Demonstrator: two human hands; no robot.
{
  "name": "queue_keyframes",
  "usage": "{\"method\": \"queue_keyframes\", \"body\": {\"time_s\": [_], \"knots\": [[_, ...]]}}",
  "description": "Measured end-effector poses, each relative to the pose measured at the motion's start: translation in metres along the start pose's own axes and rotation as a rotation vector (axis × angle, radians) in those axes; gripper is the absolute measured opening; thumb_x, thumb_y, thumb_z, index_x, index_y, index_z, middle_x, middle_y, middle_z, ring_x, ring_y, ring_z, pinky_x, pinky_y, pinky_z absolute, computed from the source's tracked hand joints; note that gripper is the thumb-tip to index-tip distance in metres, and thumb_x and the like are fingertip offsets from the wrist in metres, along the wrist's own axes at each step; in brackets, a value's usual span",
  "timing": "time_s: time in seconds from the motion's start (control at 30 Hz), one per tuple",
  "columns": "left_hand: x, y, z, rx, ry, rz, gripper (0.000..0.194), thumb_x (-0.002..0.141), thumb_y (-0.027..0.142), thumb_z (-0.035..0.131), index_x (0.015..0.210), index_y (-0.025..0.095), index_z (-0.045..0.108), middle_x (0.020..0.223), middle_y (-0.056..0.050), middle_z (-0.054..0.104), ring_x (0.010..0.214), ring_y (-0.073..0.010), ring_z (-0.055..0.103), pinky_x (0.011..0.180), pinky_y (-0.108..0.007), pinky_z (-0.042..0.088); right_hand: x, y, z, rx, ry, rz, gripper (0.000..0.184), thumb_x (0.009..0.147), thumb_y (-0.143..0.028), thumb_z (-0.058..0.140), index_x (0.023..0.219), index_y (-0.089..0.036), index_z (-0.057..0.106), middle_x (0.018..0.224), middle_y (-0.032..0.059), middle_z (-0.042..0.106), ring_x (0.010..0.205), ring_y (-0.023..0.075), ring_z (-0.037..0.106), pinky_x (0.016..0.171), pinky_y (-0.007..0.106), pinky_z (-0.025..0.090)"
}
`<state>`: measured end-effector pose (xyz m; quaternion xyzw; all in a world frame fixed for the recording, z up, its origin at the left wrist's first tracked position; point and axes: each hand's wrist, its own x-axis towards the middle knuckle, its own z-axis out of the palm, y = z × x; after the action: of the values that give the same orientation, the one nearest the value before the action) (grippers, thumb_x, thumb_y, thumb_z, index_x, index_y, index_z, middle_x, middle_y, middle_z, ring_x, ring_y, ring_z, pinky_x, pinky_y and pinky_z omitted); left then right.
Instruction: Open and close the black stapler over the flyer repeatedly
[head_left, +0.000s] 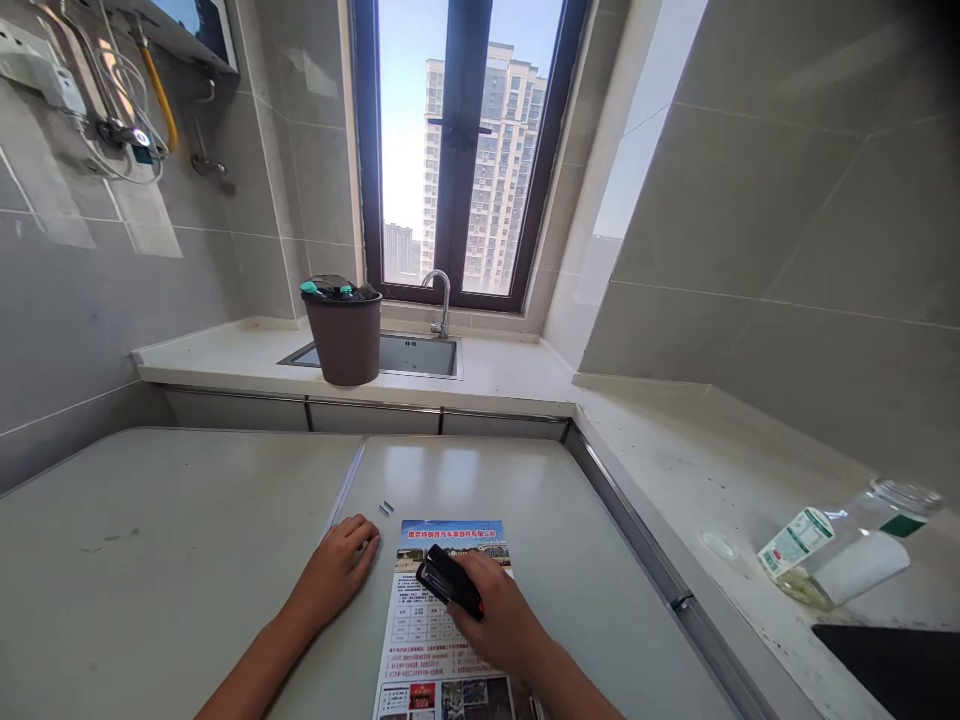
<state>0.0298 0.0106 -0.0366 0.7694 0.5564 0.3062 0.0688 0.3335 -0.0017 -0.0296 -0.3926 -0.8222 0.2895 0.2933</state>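
My right hand (499,610) grips a black stapler (450,580), its fingers wrapped round the rear end. The stapler is over a printed flyer (420,660) with a blue header, a table and red Chinese text. Part of the flyer is hidden beneath my hand and the stapler. My left hand (346,558) rests palm down on the pale tabletop (225,560), left of the flyer, with slightly bent fingers and nothing visible in them. Just beyond its fingertips lie small strips of staples (386,508).
A brown bin (345,340) with a dark liner stands at the sink (420,355), near the faucet (442,300). On the right counter (660,440) lie a clear labelled jar (832,550) and a black flat object (892,660). A window is behind the sink.
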Motion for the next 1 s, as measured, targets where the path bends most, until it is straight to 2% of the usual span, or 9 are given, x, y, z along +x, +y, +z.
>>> {"method": "queue_keyframes", "body": {"time_s": [0.1,0.23,0.37,0.7,0.83,1.0], "knots": [[0.001,0.003,-0.002,-0.027,-0.045,0.029,0.024,0.102,0.033,0.042,0.096,0.023,0.063,0.099,-0.006,0.066,0.093,-0.0222,0.062,0.087,-0.037,0.047,0.002,0.001,0.002,0.010,-0.005,-0.014,0.048,0.079,-0.011,0.063,0.124,-0.026,0.059,0.118,0.0077,0.065,0.111,0.0263,0.058,0.097,0.040,0.046],[0.000,0.012,-0.005,-0.052,-0.176,0.098,0.023,0.103,0.033,0.041,0.105,0.025,0.062,0.106,-0.006,0.065,0.099,-0.0223,0.060,0.089,-0.037,0.046,0.005,0.002,0.004,0.030,-0.003,-0.041,0.049,0.080,-0.012,0.063,0.127,-0.026,0.058,0.121,0.0075,0.066,0.112,0.0262,0.059,0.097,0.041,0.047],[-0.002,0.014,-0.003,-0.030,-0.258,0.122,0.022,0.102,0.034,0.042,0.105,0.026,0.063,0.110,-0.006,0.063,0.101,-0.0236,0.058,0.089,-0.040,0.045,0.006,0.005,0.005,0.031,0.017,-0.024,0.053,0.079,-0.016,0.068,0.130,-0.025,0.057,0.124,0.0081,0.065,0.114,0.0266,0.059,0.099,0.042,0.047],[-0.002,0.013,-0.003,-0.009,-0.260,0.125,0.021,0.102,0.030,0.042,0.105,0.026,0.062,0.110,-0.005,0.062,0.102,-0.0238,0.057,0.090,-0.040,0.044,0.006,0.005,0.002,0.007,0.005,-0.051,0.053,0.080,-0.014,0.067,0.131,-0.026,0.056,0.121,0.0068,0.064,0.112,0.0244,0.058,0.097,0.039,0.048],[-0.003,0.013,-0.003,-0.015,-0.245,0.131,0.021,0.101,0.030,0.043,0.105,0.026,0.063,0.109,-0.006,0.063,0.100,-0.0237,0.057,0.089,-0.040,0.044,0.004,0.002,-0.003,-0.075,0.014,-0.093,0.054,0.076,-0.017,0.072,0.128,-0.025,0.058,0.118,0.0076,0.064,0.112,0.0262,0.056,0.097,0.041,0.046],[-0.003,0.013,-0.003,-0.019,-0.218,0.150,0.025,0.101,0.034,0.042,0.103,0.026,0.065,0.108,-0.007,0.063,0.100,-0.0245,0.059,0.088,-0.039,0.046,0.002,0.001,-0.009,-0.094,0.010,-0.112,0.041,0.084,-0.018,0.067,0.124,-0.023,0.059,0.116,0.0083,0.064,0.107,0.0249,0.057,0.093,0.039,0.046]]}}
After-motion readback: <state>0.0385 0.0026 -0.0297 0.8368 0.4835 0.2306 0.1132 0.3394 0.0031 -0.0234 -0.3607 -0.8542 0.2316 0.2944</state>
